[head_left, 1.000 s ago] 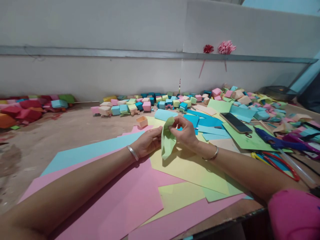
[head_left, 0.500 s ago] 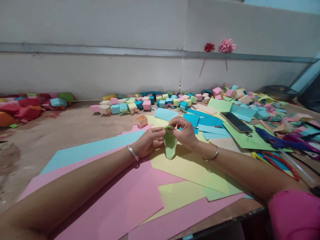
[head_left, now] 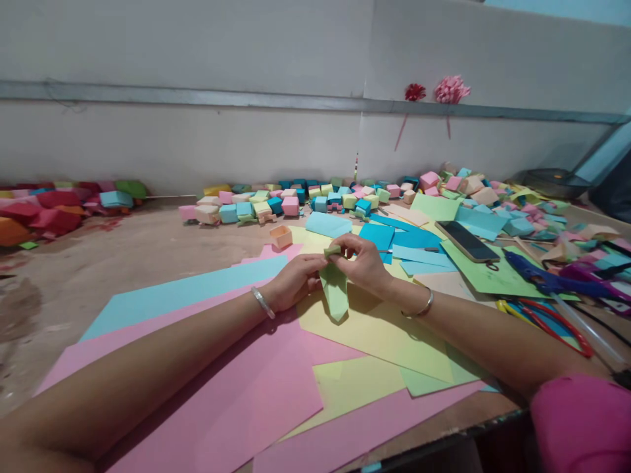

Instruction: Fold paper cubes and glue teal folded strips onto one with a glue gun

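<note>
Left hand (head_left: pixel 294 282) and right hand (head_left: pixel 365 265) pinch folded green paper (head_left: pixel 336 293) between closed fingers; beyond, a peach paper box (head_left: pixel 281 240) stands open-topped, inner walls showing

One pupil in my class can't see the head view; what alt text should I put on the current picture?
A person's left hand and right hand hold a folded green paper over overlapping coloured sheets. Beyond them sit a small open peach box and a row of paper blocks; a phone lies to the right.
</note>
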{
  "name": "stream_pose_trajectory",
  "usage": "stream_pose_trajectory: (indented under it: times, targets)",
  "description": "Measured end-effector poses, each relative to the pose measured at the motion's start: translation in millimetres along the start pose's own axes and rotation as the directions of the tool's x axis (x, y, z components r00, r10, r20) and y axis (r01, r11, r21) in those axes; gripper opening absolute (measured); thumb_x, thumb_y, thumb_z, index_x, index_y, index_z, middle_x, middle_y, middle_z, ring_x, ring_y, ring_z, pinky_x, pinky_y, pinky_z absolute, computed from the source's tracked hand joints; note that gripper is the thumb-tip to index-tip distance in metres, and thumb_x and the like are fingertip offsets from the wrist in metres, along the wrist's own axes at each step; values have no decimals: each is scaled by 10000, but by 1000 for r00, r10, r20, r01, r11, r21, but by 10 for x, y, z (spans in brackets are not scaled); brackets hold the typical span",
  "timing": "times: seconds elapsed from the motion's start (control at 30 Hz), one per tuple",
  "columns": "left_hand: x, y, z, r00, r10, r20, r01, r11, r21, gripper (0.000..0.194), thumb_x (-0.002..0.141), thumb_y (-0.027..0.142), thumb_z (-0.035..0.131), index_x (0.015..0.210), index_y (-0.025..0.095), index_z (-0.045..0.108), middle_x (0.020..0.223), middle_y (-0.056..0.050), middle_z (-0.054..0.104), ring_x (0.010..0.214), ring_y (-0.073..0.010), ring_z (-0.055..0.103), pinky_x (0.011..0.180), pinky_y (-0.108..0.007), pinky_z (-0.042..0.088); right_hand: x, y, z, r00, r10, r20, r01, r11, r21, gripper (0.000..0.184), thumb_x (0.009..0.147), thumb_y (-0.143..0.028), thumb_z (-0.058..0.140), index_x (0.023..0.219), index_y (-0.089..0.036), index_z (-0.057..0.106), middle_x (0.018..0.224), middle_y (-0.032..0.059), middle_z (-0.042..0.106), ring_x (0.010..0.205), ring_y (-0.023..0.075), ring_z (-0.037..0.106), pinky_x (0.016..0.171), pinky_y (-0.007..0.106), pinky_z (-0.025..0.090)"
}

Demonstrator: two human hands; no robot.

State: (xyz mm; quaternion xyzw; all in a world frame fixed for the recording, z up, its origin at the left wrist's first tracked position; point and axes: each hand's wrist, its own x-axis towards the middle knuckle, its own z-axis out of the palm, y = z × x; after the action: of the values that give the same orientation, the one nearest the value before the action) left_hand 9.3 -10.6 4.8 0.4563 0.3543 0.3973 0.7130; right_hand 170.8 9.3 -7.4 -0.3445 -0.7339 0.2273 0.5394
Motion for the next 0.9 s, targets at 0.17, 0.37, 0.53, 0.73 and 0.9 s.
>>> stream_pose_trajectory:
  times: [0.17,0.37,0.53,0.73,0.9]
  targets:
    - [-1,23,14,1000,12,9,-12,1000,-16,78,709,139,668,645,145,622,598,21,490,530,-84,404,507,-220,361,-1,-1,-5,1000,-24,-10,24,999,36,102,696,-108,609,685,-208,622,748,-3,625,671,125,530,583,256,413]
    - [0,25,-2,1000,-4,6,4,1000,-23,30,707,158,672,697,130,669,641,-8,565,591,-108,501,556,-236,410,32,54,-25,998,-52,33,51,998,28,262,629,-6,515,669,-212,672,766,-1,650,708,129,563,586,250,401]
    - [13,17,-25,1000,7,19,-6,998,-59,104,724,237,674,733,133,678,663,-23,601,603,-124,533,567,-242,439,46,37,-42,997,-58,52,58,998,1,269,655,-16,512,696,-212,691,770,8,655,736,141,587,613,260,428]
    - [14,1,5,999,36,-29,-35,999,28,54,690,139,688,742,136,676,666,-7,616,615,-123,547,575,-240,423,32,23,-70,994,-59,87,60,998,-11,322,659,-28,484,757,-218,725,819,19,668,775,154,606,636,275,444]
    - [-44,-5,70,982,128,-142,-86,958,273,150,761,198,609,862,144,706,647,-2,589,525,-106,456,486,-243,321,68,8,-115,998,34,43,-36,998,55,222,715,-87,521,771,-188,710,818,33,689,761,155,608,654,280,464]
